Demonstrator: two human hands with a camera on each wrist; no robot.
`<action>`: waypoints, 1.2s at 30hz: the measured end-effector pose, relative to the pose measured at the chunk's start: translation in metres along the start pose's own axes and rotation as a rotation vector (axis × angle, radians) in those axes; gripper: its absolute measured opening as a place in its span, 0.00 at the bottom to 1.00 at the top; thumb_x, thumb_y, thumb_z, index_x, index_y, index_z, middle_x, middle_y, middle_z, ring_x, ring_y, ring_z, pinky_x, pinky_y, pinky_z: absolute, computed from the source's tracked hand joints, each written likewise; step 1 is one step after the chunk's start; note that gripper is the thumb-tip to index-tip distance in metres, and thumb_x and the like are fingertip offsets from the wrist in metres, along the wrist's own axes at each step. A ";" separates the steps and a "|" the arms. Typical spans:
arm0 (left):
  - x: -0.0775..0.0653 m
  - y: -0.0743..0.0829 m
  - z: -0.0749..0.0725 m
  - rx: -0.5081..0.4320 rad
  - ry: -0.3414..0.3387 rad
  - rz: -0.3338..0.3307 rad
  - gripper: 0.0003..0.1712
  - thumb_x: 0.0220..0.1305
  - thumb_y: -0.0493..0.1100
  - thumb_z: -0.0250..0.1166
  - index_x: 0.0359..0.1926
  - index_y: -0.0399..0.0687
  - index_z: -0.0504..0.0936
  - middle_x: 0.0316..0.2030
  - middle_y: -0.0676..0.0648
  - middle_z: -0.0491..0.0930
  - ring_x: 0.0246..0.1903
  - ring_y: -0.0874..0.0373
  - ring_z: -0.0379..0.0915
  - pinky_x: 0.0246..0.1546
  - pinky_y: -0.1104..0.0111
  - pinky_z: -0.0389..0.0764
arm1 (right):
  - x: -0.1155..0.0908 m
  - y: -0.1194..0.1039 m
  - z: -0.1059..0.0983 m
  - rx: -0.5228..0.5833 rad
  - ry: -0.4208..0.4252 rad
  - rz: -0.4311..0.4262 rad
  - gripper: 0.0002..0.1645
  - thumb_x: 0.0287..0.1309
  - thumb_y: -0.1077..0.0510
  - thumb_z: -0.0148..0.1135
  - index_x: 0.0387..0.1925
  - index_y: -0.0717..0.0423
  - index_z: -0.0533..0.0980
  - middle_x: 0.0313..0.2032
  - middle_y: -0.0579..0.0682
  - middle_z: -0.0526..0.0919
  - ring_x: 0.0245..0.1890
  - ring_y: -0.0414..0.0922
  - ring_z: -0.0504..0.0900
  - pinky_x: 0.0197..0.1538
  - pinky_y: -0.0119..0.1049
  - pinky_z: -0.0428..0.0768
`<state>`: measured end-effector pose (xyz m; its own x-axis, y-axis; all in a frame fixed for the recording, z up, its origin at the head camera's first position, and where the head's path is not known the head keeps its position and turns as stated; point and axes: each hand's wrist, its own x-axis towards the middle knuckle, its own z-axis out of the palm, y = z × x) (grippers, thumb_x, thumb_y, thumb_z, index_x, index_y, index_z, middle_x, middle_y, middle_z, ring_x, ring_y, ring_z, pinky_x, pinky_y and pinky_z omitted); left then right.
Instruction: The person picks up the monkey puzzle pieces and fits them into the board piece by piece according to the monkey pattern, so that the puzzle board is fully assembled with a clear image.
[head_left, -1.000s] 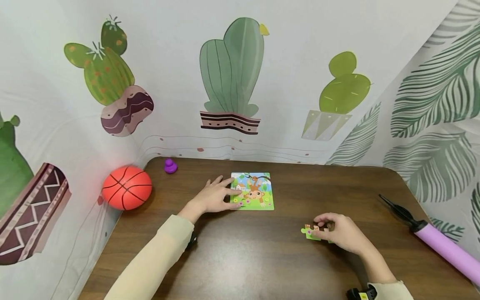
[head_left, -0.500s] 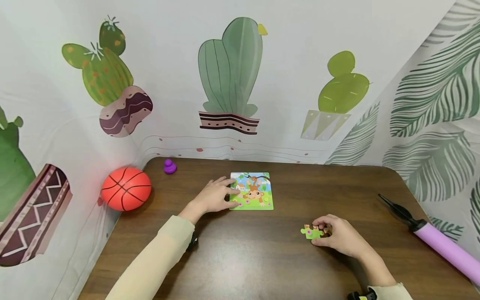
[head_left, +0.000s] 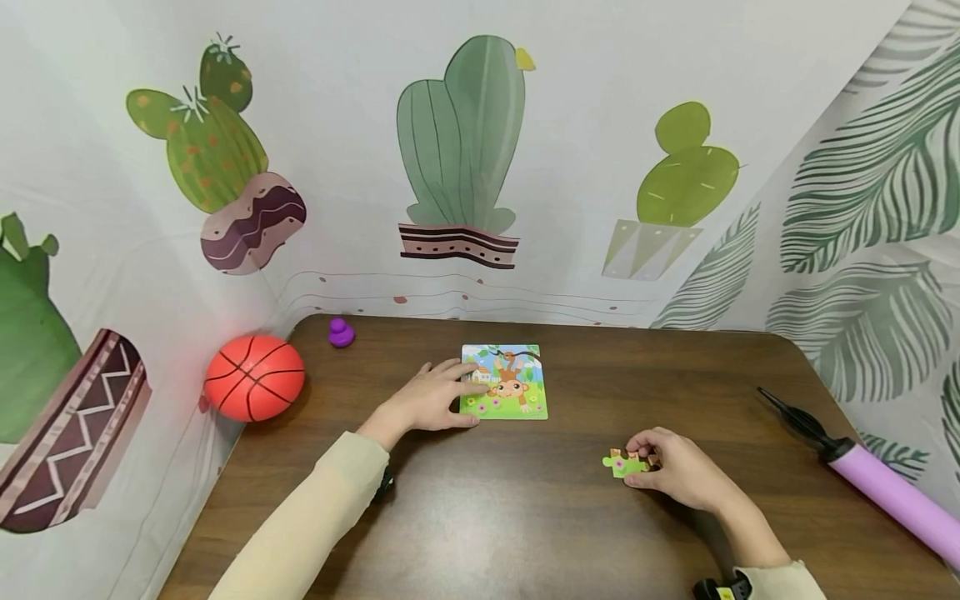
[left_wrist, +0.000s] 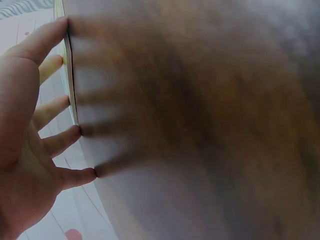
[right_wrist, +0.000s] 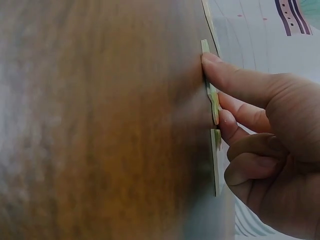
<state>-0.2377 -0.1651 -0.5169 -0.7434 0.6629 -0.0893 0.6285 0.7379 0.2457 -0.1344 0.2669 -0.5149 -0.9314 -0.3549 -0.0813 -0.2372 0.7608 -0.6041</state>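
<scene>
A square puzzle picture of a monkey [head_left: 517,396] lies flat at the middle of the table. My left hand [head_left: 427,398] rests spread at its left side, with some fingers on the picture and the thumb by its near left corner. Fingertips of the left hand [left_wrist: 27,135] touch down at the thin board and the tabletop in the left wrist view. Right of it, my right hand [head_left: 682,468] pinches a green and orange jigsaw piece [head_left: 622,465] between thumb and fingers, low at the table. A second thin piece [right_wrist: 215,172] shows beneath the curled fingers, partly hidden.
A purple rubber duck [head_left: 341,333] stands at the back left, with a red ball with basketball lines [head_left: 255,377] by the table's left edge. A pink hand pump [head_left: 892,496] with a black nozzle lies along the right. A cactus-print cloth [head_left: 577,167] hangs behind the table.
My right thumb has shifted from on top of the pieces to the near edge of the jigsaw piece. The left thumb has slid slightly nearer, while the puzzle picture stays put.
</scene>
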 end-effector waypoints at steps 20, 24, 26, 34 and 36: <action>-0.003 0.001 0.001 0.012 -0.032 0.012 0.31 0.74 0.68 0.58 0.74 0.74 0.72 0.80 0.48 0.54 0.78 0.38 0.47 0.68 0.30 0.53 | -0.004 0.002 0.001 0.134 0.033 0.008 0.21 0.53 0.53 0.82 0.45 0.47 0.79 0.36 0.42 0.82 0.32 0.39 0.76 0.34 0.33 0.75; -0.004 0.001 0.000 -0.011 -0.026 0.016 0.31 0.74 0.67 0.58 0.74 0.73 0.73 0.80 0.47 0.54 0.78 0.38 0.47 0.68 0.29 0.52 | -0.005 0.006 0.002 0.198 0.047 0.005 0.17 0.58 0.56 0.78 0.47 0.48 0.81 0.35 0.42 0.84 0.27 0.38 0.74 0.31 0.32 0.74; -0.004 0.000 0.000 -0.023 -0.021 0.020 0.30 0.73 0.67 0.59 0.73 0.73 0.74 0.80 0.47 0.55 0.78 0.38 0.47 0.68 0.28 0.51 | -0.005 0.007 0.002 0.226 0.058 0.003 0.16 0.60 0.57 0.77 0.47 0.49 0.82 0.36 0.43 0.85 0.26 0.38 0.74 0.30 0.32 0.76; -0.004 -0.002 0.000 -0.026 -0.012 0.023 0.30 0.73 0.67 0.60 0.72 0.73 0.75 0.80 0.48 0.55 0.78 0.38 0.47 0.68 0.29 0.51 | 0.001 0.008 0.003 0.264 0.140 -0.003 0.16 0.67 0.59 0.70 0.54 0.58 0.80 0.41 0.49 0.87 0.35 0.39 0.84 0.33 0.33 0.81; -0.003 -0.002 0.001 -0.030 -0.009 0.022 0.30 0.73 0.67 0.60 0.72 0.73 0.76 0.80 0.48 0.55 0.78 0.38 0.47 0.68 0.29 0.51 | 0.004 0.008 0.004 0.261 0.163 0.009 0.16 0.68 0.58 0.70 0.54 0.59 0.79 0.39 0.48 0.87 0.32 0.39 0.83 0.32 0.32 0.80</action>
<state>-0.2364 -0.1687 -0.5182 -0.7271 0.6804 -0.0917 0.6377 0.7188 0.2768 -0.1389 0.2694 -0.5228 -0.9701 -0.2412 0.0280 -0.1696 0.5906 -0.7889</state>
